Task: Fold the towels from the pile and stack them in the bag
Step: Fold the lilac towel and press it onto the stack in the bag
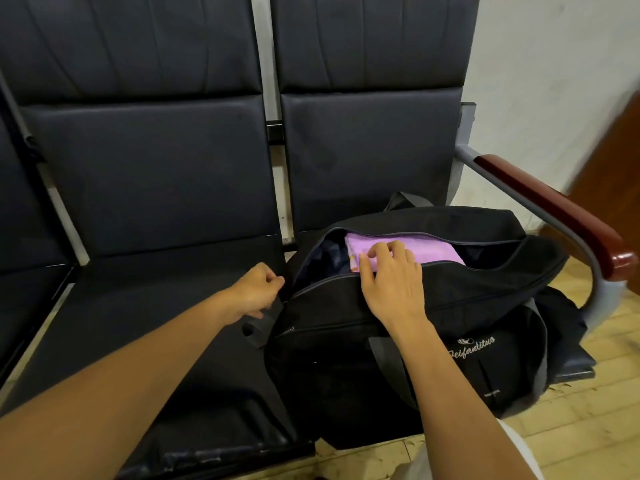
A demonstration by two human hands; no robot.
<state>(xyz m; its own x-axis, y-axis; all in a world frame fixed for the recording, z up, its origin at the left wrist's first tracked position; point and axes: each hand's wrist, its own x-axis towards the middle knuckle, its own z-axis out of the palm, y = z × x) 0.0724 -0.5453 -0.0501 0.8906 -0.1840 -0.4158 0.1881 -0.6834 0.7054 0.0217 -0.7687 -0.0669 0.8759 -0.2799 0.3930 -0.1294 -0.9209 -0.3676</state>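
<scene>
- Lying folded flat inside the unzipped black bag (pixel 398 358), the towel (pixel 408 249) is lilac-pink — a patterned edge shows at its left.
- The right hand (pixel 391 282) rests on it, fingers loosely bent.
- The left hand (pixel 256 292) pinches the bag's end strap (pixel 263 323).
- The bag sits on a dark seat (pixel 156 323).

The bag (pixel 398 341) is sitting on the right seat (pixel 367 150), beside the armrest (pixel 554 209) to its right. A folded towel (pixel 433 249) is lying inside the bag's opening. The left seat (pixel 149 174) is lying left of the bag.
</scene>
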